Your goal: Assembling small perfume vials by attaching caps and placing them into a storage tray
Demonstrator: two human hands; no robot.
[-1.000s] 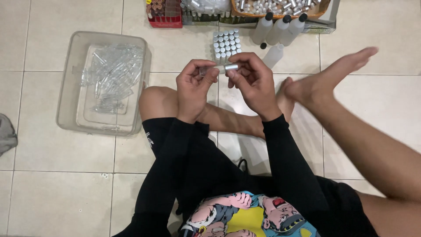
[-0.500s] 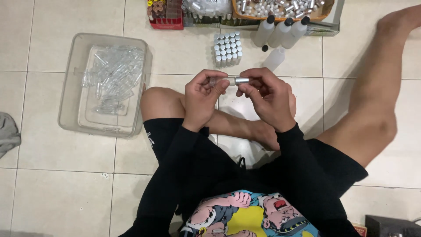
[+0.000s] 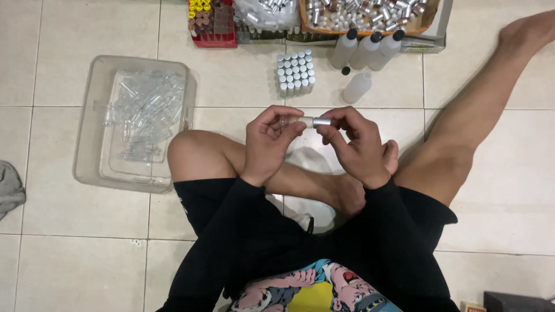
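I am seeing a clear plastic tub point(image 3: 87, 144) of empty clear vials point(image 3: 144, 112) sitting on the tiled floor point(image 3: 58, 231) at left. A block of capped vials point(image 3: 295, 71) is standing ahead, just beside four white squeeze bottles point(image 3: 365, 55). A red rack point(image 3: 211, 22) and an orange tray point(image 3: 370, 14) are lying beyond
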